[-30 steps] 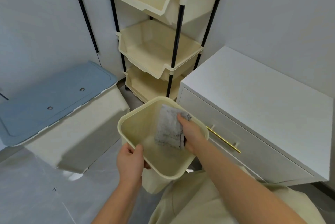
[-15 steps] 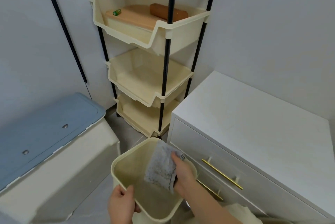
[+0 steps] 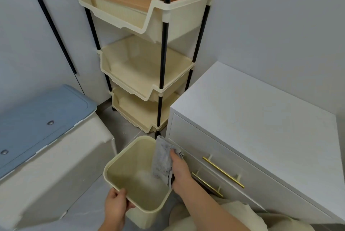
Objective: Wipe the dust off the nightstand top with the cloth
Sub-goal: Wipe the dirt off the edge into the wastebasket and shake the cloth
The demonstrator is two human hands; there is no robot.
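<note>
The grey cloth (image 3: 162, 161) hangs from my right hand (image 3: 180, 172), fingers pinched shut on its upper edge, so that it dangles inside the cream bin (image 3: 119, 163) against the wall nearest the white nightstand (image 3: 257, 118), whose top lies bare to the right, apart from the cloth. My left hand (image 3: 115, 206) grips the bin's near rim, thumb curled over the edge and fingers under it, holding the bin tilted just beside the drawer fronts with their gold handles (image 3: 223, 172). Behind stands a three-tier cream rack (image 3: 145, 73), and to the left a storage box with a blue lid (image 3: 41, 124)
</note>
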